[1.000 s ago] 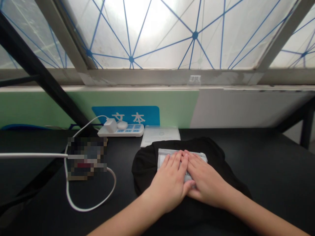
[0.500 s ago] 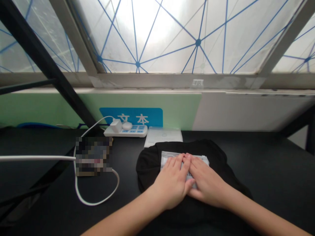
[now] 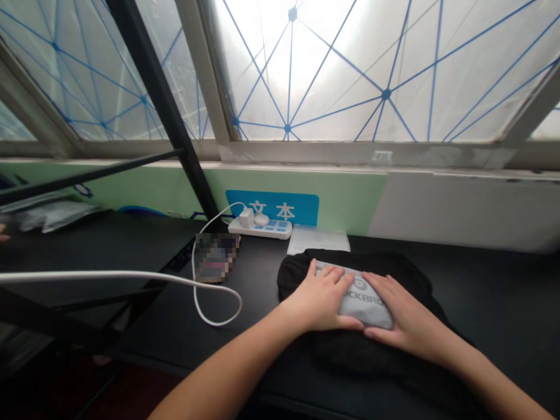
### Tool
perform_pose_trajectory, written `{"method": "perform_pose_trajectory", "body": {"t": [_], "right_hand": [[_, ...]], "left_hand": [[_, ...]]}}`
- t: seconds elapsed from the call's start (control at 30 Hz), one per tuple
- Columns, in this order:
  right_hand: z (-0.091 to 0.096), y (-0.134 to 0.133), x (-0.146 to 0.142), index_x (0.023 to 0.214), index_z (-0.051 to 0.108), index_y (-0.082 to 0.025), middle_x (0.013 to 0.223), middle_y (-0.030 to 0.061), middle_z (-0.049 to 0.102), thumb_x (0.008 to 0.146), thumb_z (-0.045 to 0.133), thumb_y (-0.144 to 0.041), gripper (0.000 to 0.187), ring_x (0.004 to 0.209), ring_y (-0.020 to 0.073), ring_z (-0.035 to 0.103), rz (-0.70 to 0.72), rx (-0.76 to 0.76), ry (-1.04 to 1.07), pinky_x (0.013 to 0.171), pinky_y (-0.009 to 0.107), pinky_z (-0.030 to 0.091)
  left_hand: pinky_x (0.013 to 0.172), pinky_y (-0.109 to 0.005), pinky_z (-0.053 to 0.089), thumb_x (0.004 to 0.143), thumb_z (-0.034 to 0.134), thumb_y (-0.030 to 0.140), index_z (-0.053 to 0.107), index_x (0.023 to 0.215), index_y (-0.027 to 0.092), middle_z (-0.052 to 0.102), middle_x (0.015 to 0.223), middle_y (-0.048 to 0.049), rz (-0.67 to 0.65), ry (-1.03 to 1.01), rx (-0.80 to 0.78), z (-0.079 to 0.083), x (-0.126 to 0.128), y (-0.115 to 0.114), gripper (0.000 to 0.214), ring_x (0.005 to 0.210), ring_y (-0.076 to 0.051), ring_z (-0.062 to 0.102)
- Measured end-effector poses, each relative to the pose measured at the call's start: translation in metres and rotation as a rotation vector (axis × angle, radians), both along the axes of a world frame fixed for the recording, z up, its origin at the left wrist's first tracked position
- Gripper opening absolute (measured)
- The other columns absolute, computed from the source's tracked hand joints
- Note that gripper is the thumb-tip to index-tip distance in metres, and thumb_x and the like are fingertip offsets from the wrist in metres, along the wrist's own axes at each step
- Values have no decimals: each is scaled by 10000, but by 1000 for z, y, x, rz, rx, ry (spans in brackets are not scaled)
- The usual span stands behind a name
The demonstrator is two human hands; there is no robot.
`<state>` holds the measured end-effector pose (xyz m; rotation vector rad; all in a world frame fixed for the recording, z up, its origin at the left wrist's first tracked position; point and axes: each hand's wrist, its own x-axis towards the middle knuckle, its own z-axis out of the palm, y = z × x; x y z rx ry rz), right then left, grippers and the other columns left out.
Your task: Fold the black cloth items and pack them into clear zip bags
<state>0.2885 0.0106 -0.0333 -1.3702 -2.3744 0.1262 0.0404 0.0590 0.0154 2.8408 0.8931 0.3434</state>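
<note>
A grey flat packet (image 3: 361,297) with dark lettering lies on top of a black garment (image 3: 350,350) on the black table (image 3: 503,303). My left hand (image 3: 321,297) rests flat on the packet's left side, fingers stretched out and together. On the packet's right side my right hand (image 3: 405,318) lies flat too, thumb along the packet's near edge. Neither hand is wrapped round anything.
Behind the garment lies a white flat box (image 3: 318,239). A white power strip (image 3: 262,226) with a charger stands by the wall; its white cable (image 3: 210,303) loops across the table past a blurred-out phone (image 3: 216,256). A black diagonal strut (image 3: 166,111) crosses the window at left.
My hands have slid apart to the packet's two sides, uncovering its lettering. The camera has turned left, so everything sits further right in view.
</note>
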Motion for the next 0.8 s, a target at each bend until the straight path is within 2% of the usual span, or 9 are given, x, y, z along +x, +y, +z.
{"method": "perform_pose_trajectory", "body": {"t": [0.1, 0.23, 0.33, 0.43, 0.53, 0.6, 0.67, 0.73, 0.8], "right_hand": [[1, 1, 2, 1512, 392, -194, 1451, 192, 560, 768, 754, -538, 896, 1344, 403, 524, -37, -15, 10, 1148, 663, 351], [7, 2, -3, 1392, 509, -196, 1361, 169, 615, 752, 767, -510, 758, 1238, 377, 600, -56, -32, 67, 1058, 552, 487], [13, 0, -8, 1300, 564, -190, 1277, 157, 656, 747, 764, -442, 639, 1147, 359, 644, -76, -27, 100, 993, 511, 531], [22, -2, -13, 1250, 591, -195, 1198, 141, 686, 738, 726, -357, 553, 1074, 348, 668, -103, 45, 119, 945, 495, 550], [39, 3, -23, 1244, 589, -191, 1156, 132, 696, 737, 681, -306, 528, 1029, 329, 676, -134, 134, 140, 897, 462, 565], [53, 14, -37, 1259, 583, -189, 1156, 130, 695, 751, 672, -314, 531, 1024, 321, 676, -140, 175, 156, 885, 447, 565], [67, 35, -59, 1275, 586, -193, 1172, 129, 697, 766, 674, -342, 538, 1043, 323, 670, -117, 190, 173, 900, 444, 558], [78, 64, -89, 1273, 602, -189, 1182, 135, 703, 770, 677, -358, 536, 1053, 324, 669, -76, 155, 203, 902, 433, 555], [84, 99, -124, 1301, 600, -189, 1250, 142, 688, 819, 656, -364, 517, 1088, 309, 666, -29, 66, 192, 900, 390, 550]], "left_hand": [[1190, -703, 164, 799, 698, 671, 408, 1494, 212, 564, 1451, -146, -31, -12, -29, 4, -5, 3, 882, 1389, -356, 456], [1196, -686, 171, 793, 743, 569, 441, 1460, 205, 596, 1405, -135, -22, -24, -36, 4, -1, 3, 818, 1346, -342, 487], [1194, -688, 169, 764, 775, 510, 470, 1430, 192, 628, 1340, -125, -21, -42, -14, 5, 3, 0, 799, 1281, -335, 527], [1205, -683, 129, 730, 796, 435, 457, 1446, 198, 642, 1280, -110, -9, -56, 70, 14, 4, -4, 827, 1208, -325, 559], [1221, -673, 27, 762, 755, 382, 484, 1427, 227, 639, 1254, -97, 31, -73, 179, 30, -1, -8, 734, 1183, -313, 567], [1224, -665, -27, 804, 703, 343, 495, 1417, 226, 611, 1310, -116, 117, -97, 245, 41, -8, -10, 657, 1256, -332, 530], [1223, -667, -47, 829, 643, 257, 445, 1467, 223, 507, 1469, -151, 236, -133, 312, 49, -18, -9, 668, 1396, -360, 421], [1225, -669, -29, 833, 576, 159, 351, 1535, 233, 321, 1624, -157, 341, -181, 358, 50, -29, -5, 741, 1515, -364, 255], [1232, -660, 2, 825, 523, 106, 288, 1567, 238, 191, 1684, -141, 408, -238, 358, 45, -39, 5, 790, 1562, -344, 142]]}}
